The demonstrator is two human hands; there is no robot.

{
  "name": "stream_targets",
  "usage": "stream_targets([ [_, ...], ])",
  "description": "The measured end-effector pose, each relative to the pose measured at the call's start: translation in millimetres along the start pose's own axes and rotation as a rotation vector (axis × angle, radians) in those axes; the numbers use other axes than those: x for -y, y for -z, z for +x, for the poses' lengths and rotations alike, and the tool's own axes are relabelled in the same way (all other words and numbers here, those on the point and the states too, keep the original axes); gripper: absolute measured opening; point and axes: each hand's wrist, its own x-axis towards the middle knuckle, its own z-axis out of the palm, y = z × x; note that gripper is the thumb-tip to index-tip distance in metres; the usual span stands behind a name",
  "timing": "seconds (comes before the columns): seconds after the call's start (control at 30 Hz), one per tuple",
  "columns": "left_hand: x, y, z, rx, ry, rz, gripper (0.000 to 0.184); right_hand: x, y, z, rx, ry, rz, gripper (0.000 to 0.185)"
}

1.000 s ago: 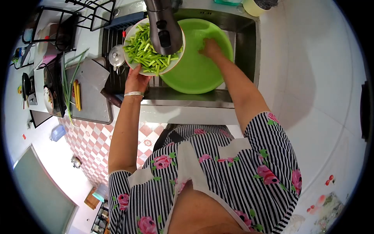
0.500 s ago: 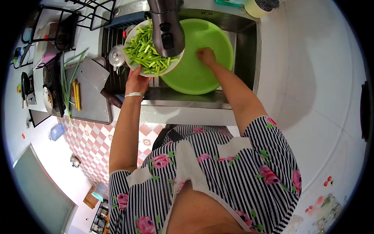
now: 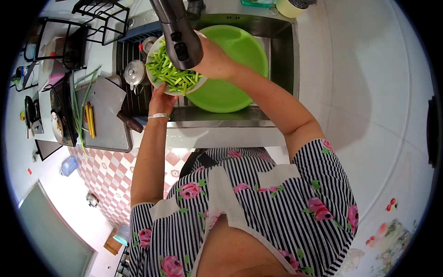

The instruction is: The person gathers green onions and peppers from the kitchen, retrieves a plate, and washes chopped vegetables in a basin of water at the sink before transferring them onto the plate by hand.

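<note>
My left hand point(image 3: 162, 100) grips the near rim of a white bowl point(image 3: 201, 83) heaped with cut green stems point(image 3: 173, 76). The bowl is over the sink's left part. My right hand point(image 3: 213, 60) is at the bowl's right side, over the green basin point(image 3: 240, 69). Its fingers are hidden behind the dark faucet point(image 3: 182, 44), so I cannot see whether they hold anything. The basin lies in the steel sink, and the faucet covers part of the bowl and stems.
A drying rack point(image 3: 121, 60) with a glass lid point(image 3: 134, 72) adjoins the bowl. To the left, a cleaver point(image 3: 108, 94) rests on a cutting board point(image 3: 108, 134) beside long green onions point(image 3: 79, 106) and yellow strips point(image 3: 89, 121). A wire stand point(image 3: 104, 18) is at the back.
My right hand has moved up and left from inside the green basin to the bowl's right side. My left hand still grips the bowl. The view has shifted slightly.
</note>
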Motion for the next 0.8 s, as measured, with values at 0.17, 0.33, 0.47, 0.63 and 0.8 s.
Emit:
stream_targets([
  [0.17, 1.4, -4.1, -8.7, 0.031, -0.049, 0.049, 0.043, -91.0, 8.1, -6.5, -0.029, -0.386, 0.535, 0.034],
  [0.33, -0.5, 2.2, -10.1, 0.0, -0.08, 0.029, 0.043, -187.8, -54.2, -43.4, 0.362, -0.755, -0.245, 0.049],
  [0.47, -3.4, 2.4, -15.8, -0.001, -0.099, 0.008, 0.045, -192.6, -96.5, -55.6, 0.384, -0.678, -0.314, 0.052],
  [0.63, -2.8, -7.5, -19.6, -0.03, -0.114, 0.007, 0.047, -214.2, -127.0, -71.6, 0.444, -0.61, -0.343, 0.028],
  [0.8, -0.6, 9.3, -15.3, 0.01, -0.092, 0.0, 0.044, -221.7, -88.2, -90.3, 0.59, -0.527, -0.243, 0.019],
])
